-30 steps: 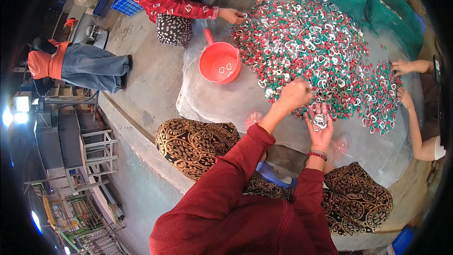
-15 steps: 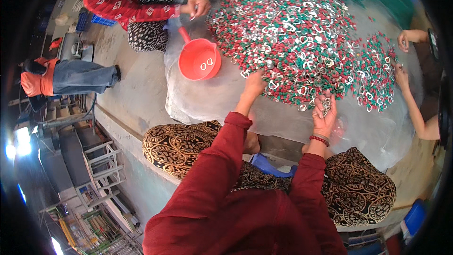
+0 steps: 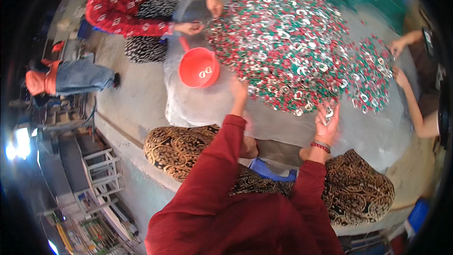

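The fingers of the right hand (image 3: pixel 328 122) were loosely curled, palm up, around a few silver rings (image 3: pixel 329 113) lying in its hollow. Those fingertips stood at the near edge of a big heap (image 3: pixel 283 47) of small red and green bits with many pale and silver rings mixed in. The left hand (image 3: pixel 239 90) was blurred, just beside the heap's near left edge; how far its fingers were spread, and whether they had hold of anything, I could not tell.

A dark red bead bracelet (image 3: pixel 321 147) circled the right wrist, and dark red sleeves (image 3: pixel 210 160) covered both arms. Left of the heap stood a red pan (image 3: pixel 188 66) with two pale rings (image 3: pixel 202 74) in it. A smaller heap (image 3: pixel 370 75) lay to the right, near the hands (image 3: pixel 397 47) of a co-worker. At upper left, a person in a red patterned shirt (image 3: pixel 111 14) had both hands at the heap's far left edge. Everything lay on a clear sheet (image 3: pixel 184 106), with a green net (image 3: pixel 373 0) behind. Farther left was someone in an orange top (image 3: pixel 40 82) and jeans (image 3: pixel 78 76).
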`<state>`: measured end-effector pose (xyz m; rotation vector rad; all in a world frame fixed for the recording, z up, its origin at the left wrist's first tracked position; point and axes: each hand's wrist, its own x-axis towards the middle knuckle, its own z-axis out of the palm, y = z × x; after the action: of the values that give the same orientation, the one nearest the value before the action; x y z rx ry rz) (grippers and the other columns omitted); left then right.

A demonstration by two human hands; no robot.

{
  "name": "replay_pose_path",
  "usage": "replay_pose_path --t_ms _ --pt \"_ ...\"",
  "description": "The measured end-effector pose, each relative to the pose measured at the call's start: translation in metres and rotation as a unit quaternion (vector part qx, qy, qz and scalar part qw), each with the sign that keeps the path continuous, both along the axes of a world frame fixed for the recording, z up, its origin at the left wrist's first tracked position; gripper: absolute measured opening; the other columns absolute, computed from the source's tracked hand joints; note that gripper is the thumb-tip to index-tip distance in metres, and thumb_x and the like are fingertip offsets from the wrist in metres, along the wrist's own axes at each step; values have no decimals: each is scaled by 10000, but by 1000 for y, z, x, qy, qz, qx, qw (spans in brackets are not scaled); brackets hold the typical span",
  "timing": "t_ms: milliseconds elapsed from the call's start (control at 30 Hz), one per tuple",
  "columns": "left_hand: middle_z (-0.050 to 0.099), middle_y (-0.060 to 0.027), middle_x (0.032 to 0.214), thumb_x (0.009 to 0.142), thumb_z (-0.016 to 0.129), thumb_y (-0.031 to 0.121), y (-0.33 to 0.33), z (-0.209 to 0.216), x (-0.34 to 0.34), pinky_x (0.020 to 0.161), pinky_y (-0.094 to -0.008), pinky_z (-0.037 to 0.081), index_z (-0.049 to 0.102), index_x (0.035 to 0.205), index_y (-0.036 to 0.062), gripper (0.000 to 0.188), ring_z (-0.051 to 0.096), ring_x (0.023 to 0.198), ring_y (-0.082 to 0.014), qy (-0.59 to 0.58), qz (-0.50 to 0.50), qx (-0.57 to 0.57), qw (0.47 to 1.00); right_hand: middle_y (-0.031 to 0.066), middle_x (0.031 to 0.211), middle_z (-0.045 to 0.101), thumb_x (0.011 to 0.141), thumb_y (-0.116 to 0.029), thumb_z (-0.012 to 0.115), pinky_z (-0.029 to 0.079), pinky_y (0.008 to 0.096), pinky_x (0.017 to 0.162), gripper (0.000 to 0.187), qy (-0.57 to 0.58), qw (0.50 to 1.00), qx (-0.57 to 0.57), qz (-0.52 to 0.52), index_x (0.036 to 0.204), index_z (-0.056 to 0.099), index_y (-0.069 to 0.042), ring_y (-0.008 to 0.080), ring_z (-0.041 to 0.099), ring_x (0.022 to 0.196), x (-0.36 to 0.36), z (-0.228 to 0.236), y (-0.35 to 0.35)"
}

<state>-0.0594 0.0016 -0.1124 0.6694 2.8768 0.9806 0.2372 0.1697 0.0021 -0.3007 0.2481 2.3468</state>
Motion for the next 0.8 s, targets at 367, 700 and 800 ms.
replay_pose_path --t_ms 367,700,800 --pt "599 -178 895 684 732 208 -6 -12 -14 704 -401 467 540 910 21 351 585 834 -343 -58 -108 -175 977 153 1113 563 940 -241 435 486 424 825 349 -103 990 -4 -93 1216 500 -37 324 523 993 26 -5 23" --pt "648 -128 745 720 706 51 59 108 12 552 -296 509 592 924 -39 250 639 663 -174 -470 -123 181 855 107 908 594 910 -271 535 448 229 461 298 -173 980 93 26 1069 568 -21 192 569 717 9 -9 16" --pt "637 -112 661 712 721 55 78 97 9 507 -266 500 608 981 -46 309 617 544 -132 -155 -271 -191 931 85 903 606 895 -280 562 476 243 504 325 -258 959 83 78 1121 552 -46 190 599 710 -10 -11 -7"
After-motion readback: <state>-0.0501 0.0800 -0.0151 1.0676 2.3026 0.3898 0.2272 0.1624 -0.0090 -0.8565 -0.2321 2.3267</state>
